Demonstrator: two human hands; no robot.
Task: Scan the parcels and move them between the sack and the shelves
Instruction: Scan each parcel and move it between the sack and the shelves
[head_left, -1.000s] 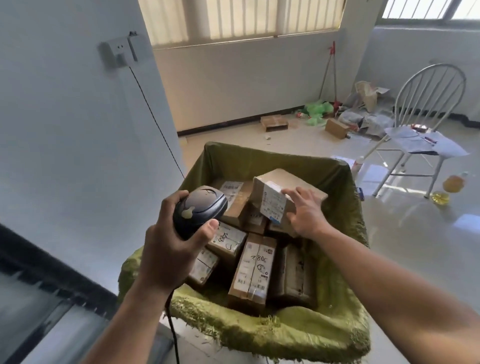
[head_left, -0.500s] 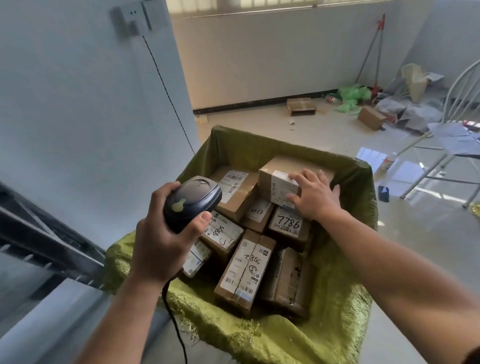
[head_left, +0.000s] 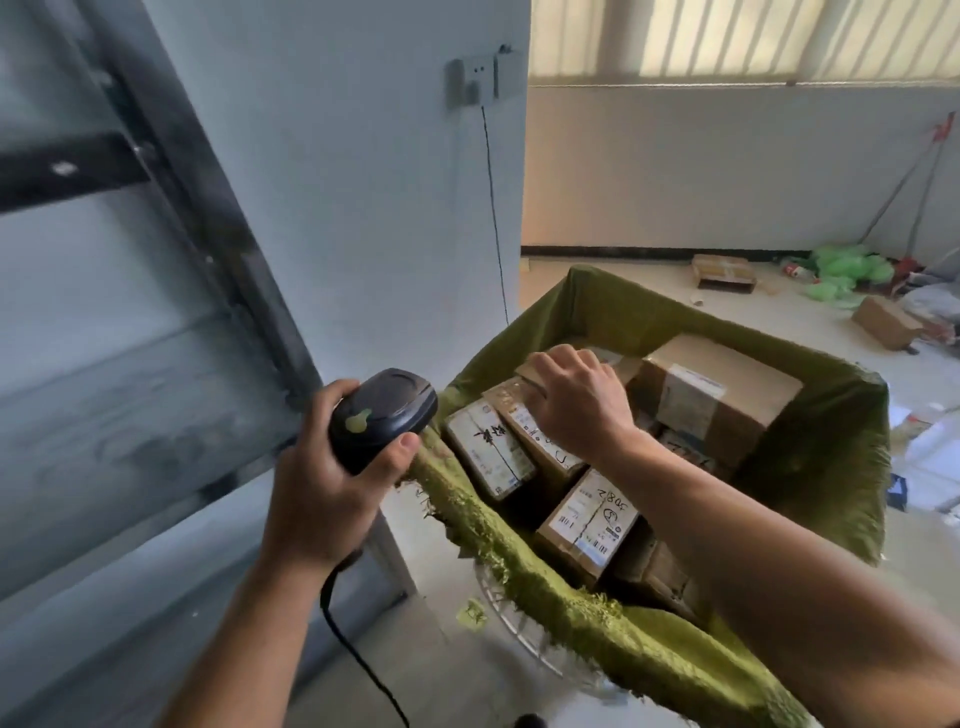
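Left hand (head_left: 322, 499) is gripping the black scanner (head_left: 382, 415), fingers wrapped round its handle, thumb pressing its side, just outside the sack's (head_left: 571, 613) left rim; its cable (head_left: 337, 623) is hanging below. Right hand (head_left: 576, 400) is reaching inside the sack, fingers curled over the far end of a labelled parcel (head_left: 540, 441) lying among others near the sack's left wall; a larger box (head_left: 722, 395) is sitting toward the sack's far right corner.
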